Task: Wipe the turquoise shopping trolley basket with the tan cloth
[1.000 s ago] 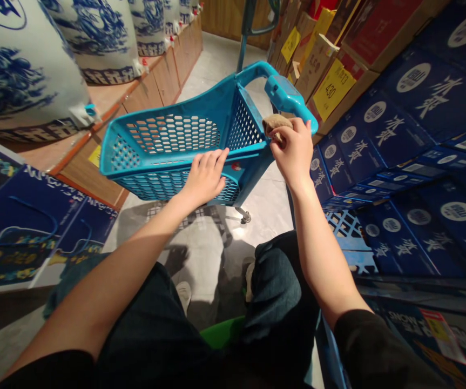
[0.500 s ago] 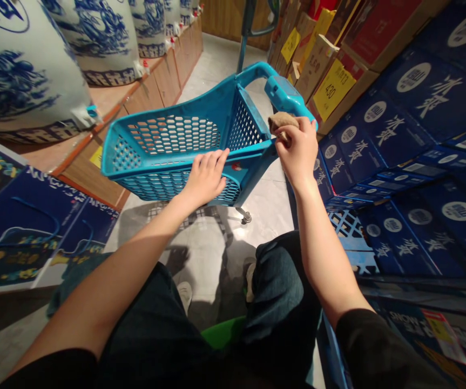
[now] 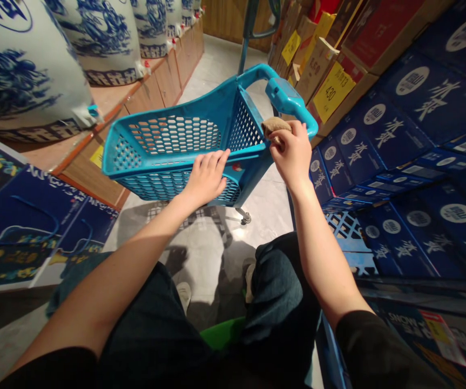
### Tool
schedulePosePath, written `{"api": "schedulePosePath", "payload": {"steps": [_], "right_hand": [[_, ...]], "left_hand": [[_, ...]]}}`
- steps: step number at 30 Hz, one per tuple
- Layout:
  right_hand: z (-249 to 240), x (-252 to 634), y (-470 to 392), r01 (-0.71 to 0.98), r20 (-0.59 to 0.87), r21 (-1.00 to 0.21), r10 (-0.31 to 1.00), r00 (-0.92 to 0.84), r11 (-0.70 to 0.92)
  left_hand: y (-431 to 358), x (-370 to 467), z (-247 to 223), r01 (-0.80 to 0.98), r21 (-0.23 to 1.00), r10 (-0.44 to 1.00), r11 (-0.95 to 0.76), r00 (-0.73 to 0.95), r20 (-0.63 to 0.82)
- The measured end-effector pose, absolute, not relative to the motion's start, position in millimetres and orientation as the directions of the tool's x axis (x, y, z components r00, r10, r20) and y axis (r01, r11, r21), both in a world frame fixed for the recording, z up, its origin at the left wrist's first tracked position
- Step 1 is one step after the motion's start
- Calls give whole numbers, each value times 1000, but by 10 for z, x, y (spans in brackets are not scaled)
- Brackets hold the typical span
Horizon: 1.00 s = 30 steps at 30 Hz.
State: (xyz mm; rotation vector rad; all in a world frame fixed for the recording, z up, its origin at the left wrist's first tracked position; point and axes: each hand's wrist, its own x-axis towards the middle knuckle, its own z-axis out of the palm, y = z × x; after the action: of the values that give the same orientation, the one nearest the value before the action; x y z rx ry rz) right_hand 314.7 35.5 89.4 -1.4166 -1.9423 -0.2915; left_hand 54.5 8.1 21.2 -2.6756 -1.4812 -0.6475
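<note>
A blue plastic shopping cart (image 3: 168, 116) stands in front of me, its basket to the left and its handle to the right. My left hand (image 3: 206, 175) rests over the near rim of the basket, fingers curled across the edge and gripping it. In my right hand (image 3: 293, 156) is a bunched brown cloth (image 3: 275, 127), pinched between thumb and fingers. It lies against the cart's frame, just below the handle (image 3: 287, 97). The basket holds nothing that I can see. Part of the cloth is hidden behind my fingers.
Large blue-and-white jars (image 3: 95, 40) line a wooden counter (image 3: 146, 97) on the left. Below them are dark blue gift boxes (image 3: 34, 216). Stacked blue cartons (image 3: 411, 119) fill the right side. Yellow price signs (image 3: 333, 92) hang behind the handle. A green seat edge (image 3: 224, 332) shows beneath me.
My right hand has slid a little to the left with the cloth, away from the handle's end. My left hand keeps its place on the rim.
</note>
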Motion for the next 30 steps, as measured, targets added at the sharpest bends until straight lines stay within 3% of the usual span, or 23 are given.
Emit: {"api": "schedulePosePath", "payload": {"steps": [6,13,19,26,30], "right_hand": [[840,2816,243,869,599,-122,733,-321,480],[912,3151,391,905,659,-231,742,-124,357],[867,2866,267,863,559,-148,760,-330,484],[921,3210,432,914,630,-221,765,-132,339],[862,3003,352,884,582,-184,772,-255,430]], "left_hand": [[85,552,205,822,174,810,-542,457,367],[81,550,219,818,168,807,-550,469,359],[86,547,195,819,173,806,-547,460,374],[70,555,239,833,156,825,-531,466,321],[71,556,230,841,150,829,-520,455,326]]}}
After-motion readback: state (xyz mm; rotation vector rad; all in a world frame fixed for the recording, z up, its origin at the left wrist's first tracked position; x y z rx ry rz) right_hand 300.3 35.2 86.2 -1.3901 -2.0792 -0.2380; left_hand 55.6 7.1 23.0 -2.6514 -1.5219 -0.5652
